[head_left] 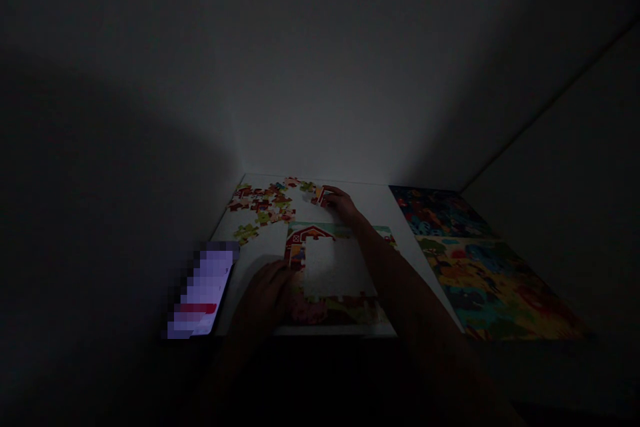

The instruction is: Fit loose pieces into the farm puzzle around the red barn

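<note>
A partly assembled jigsaw puzzle [345, 312] lies on the white table, its border framing a bare middle and a red barn at its upper left. My left hand [267, 287] rests at the puzzle's left edge with its fingers laid down near the barn; the dim light hides some detail. Beyond the puzzle's top edge, my right hand [341, 201] pinches a puzzle piece [320, 196] with red, white and orange on it. Several loose puzzle pieces [263, 200] are scattered to the left of that hand, some close to its fingertips. My right forearm covers part of the puzzle's right side.
On the left table edge lies a lit phone [207, 290], partly blurred out. Two colourful pictures, a dark one [440, 211] and an animal scene [493, 287], lie along the right side. A pale wall [320, 93] rises behind the table [395, 213]. The room is dark.
</note>
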`<state>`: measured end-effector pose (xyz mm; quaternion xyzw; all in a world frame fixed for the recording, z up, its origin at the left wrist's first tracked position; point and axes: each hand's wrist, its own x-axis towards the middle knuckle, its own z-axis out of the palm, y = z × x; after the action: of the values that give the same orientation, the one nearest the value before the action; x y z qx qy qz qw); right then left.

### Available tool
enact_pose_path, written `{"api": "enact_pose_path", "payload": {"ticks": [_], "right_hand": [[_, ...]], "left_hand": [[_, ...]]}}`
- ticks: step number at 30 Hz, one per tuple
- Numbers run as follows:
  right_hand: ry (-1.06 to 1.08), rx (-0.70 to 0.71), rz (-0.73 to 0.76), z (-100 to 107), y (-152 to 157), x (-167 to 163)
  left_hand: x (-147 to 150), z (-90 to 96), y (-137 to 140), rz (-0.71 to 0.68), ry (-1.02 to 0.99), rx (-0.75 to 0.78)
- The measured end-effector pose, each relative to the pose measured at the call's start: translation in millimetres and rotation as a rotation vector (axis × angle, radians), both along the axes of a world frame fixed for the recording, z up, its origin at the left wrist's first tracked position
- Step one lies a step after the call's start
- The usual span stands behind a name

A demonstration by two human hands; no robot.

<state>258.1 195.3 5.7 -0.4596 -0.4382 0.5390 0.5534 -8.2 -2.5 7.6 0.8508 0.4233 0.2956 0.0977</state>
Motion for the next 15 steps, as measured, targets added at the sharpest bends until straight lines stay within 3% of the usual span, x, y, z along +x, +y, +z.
{"api": "enact_pose_path", "payload": {"ticks": [7,15], "right_hand": [[-0.083,0.0,-0.08,-2.6,-3.4,-2.6],[-0.081,0.006,-0.088,-1.6,-6.3,-2.7]], "left_hand": [[1.7,-5.1,-0.3,0.02,-0.026,-0.018],[1.9,1.7,-0.6,0.016,0.01,-0.013]]}}
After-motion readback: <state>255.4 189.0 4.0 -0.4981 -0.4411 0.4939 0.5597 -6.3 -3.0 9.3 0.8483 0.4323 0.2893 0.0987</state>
